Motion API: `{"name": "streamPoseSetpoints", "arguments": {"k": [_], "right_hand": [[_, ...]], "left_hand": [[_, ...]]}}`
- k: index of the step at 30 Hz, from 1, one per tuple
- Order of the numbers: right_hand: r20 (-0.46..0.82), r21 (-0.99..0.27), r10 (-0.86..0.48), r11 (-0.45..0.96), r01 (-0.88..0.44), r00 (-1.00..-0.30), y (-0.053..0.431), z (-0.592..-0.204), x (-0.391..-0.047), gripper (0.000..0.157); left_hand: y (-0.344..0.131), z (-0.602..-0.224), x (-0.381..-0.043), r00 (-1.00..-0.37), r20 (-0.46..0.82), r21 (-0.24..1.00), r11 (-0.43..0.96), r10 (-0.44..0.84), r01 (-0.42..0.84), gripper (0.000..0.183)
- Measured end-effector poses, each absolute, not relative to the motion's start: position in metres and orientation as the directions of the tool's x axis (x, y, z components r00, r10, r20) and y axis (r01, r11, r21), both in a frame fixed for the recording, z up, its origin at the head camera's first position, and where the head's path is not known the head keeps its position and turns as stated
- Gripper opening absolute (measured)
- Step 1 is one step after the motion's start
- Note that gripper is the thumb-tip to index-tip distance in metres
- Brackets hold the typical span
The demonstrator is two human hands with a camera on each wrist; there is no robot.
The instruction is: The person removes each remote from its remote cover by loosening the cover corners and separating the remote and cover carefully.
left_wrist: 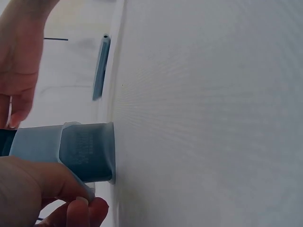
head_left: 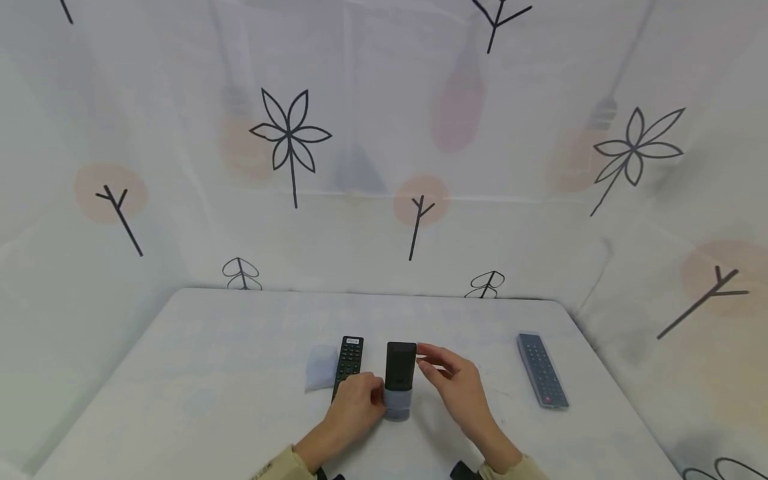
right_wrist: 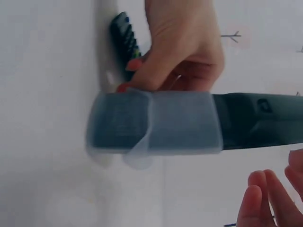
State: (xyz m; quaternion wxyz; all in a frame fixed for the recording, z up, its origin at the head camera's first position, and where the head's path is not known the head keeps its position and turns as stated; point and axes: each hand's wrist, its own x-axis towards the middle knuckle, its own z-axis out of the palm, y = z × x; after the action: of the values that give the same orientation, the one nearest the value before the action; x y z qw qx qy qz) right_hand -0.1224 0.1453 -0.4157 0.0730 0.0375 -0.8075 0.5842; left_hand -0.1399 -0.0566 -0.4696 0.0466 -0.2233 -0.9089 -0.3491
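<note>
A black remote control stands upright on the table, its lower part inside a translucent protective cover. My left hand is at the cover's left side; in the left wrist view its thumb and fingertips pinch a loose edge of that cover. On the other side, my right hand has its fingers extended beside the remote's upper end. In the right wrist view those fingers are spread a little apart from the bare black part of the remote.
A second black remote lies just left, partly behind my left hand, next to a folded translucent cover. Farther right lies a covered remote. The white table meets a patterned cloth wall at its back edge.
</note>
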Motion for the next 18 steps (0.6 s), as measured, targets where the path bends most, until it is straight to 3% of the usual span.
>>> {"name": "streamPoseSetpoints", "arguments": {"k": [10, 18], "right_hand": [[0.283, -0.943, 0.016, 0.189, -0.275, -0.959, 0.137, -0.394, -0.112, 0.034], [0.410, -0.889, 0.003, 0.227, -0.398, -0.912, 0.127, -0.392, -0.112, 0.036]], "left_hand": [[-0.056, -0.467, -0.138, -0.897, 0.244, 0.594, 0.674, 0.369, 0.439, 0.016], [-0.055, -0.469, -0.140, -0.900, 0.240, 0.601, 0.673, 0.363, 0.431, 0.016]]}}
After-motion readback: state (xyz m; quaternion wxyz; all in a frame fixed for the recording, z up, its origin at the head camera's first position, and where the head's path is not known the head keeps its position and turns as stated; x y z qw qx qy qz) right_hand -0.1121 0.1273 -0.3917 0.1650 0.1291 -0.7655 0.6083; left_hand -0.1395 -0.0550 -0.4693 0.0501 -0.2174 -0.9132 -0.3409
